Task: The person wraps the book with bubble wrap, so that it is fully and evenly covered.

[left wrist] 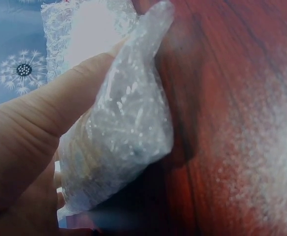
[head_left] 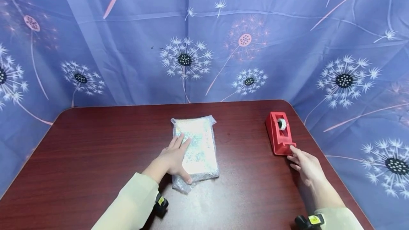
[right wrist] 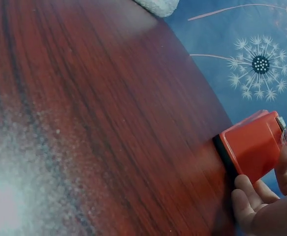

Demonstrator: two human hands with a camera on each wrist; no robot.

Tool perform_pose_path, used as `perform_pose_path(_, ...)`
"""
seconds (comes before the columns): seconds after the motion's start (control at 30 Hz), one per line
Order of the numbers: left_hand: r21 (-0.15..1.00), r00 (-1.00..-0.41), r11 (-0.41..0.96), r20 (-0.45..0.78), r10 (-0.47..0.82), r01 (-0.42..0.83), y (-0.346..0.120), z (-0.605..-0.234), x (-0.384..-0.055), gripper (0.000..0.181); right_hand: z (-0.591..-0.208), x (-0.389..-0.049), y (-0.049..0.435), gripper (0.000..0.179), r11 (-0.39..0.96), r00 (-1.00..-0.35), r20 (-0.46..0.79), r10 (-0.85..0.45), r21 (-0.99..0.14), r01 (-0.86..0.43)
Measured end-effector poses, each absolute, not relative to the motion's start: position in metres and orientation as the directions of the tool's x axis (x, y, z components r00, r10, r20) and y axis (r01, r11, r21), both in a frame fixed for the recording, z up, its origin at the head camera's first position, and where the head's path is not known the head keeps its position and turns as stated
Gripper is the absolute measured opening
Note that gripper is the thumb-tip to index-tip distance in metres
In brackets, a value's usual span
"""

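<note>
A flat, book-like item in bubble wrap [head_left: 202, 148] lies on the table before me. Spread across its left part, my left hand [head_left: 172, 160] rests with fingers extended and thumb near the close edge. The left wrist view shows a loose bubble-wrap flap [left wrist: 133, 108] sticking up beside that thumb. Toward the right stands a red tape dispenser [head_left: 275, 134] holding a small roll of tape [head_left: 282, 124]. At its cutter end, my right hand [head_left: 308, 169] pinches the clear tape end [right wrist: 285, 138] between thumb and forefinger. Other fingers touch the dispenser's front low down.
The dark red wooden table [head_left: 105, 144] has rounded far corners. A blue curtain [head_left: 134, 52] with dandelion prints hangs behind it and along both sides. The dispenser stands close to the table's right edge.
</note>
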State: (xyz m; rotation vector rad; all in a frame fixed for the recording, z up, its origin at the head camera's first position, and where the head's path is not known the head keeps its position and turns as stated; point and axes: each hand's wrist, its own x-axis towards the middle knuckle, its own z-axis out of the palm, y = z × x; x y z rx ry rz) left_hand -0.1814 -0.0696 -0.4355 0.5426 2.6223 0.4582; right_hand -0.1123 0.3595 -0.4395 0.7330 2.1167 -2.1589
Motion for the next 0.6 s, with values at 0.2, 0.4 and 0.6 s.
perform_pose_path(0.2,0.392,-0.835,0.869,-0.331,0.440,0.302,-0.0687,-0.4352,-0.1817,0.140,-0.4401,-0.1131,0.3573,0.019,-0.018,-0.872,-0.339,0.353,-0.934,0.356)
perform_pose_path(0.4,0.406,-0.836,0.865,-0.331,0.439,0.293,-0.0697,-0.4345,-0.1813,0.139,-0.4395,-0.1139,0.3551,0.018,0.040,-0.861,-0.342,0.376,-0.923,0.384)
perform_pose_path(0.6,0.405,-0.833,0.864,-0.331,0.443,0.299,-0.0696,-0.4348,-0.1813,0.139,-0.4365,-0.1143,0.3524,0.027,0.088,-0.851,-0.343,0.398,-0.909,0.407)
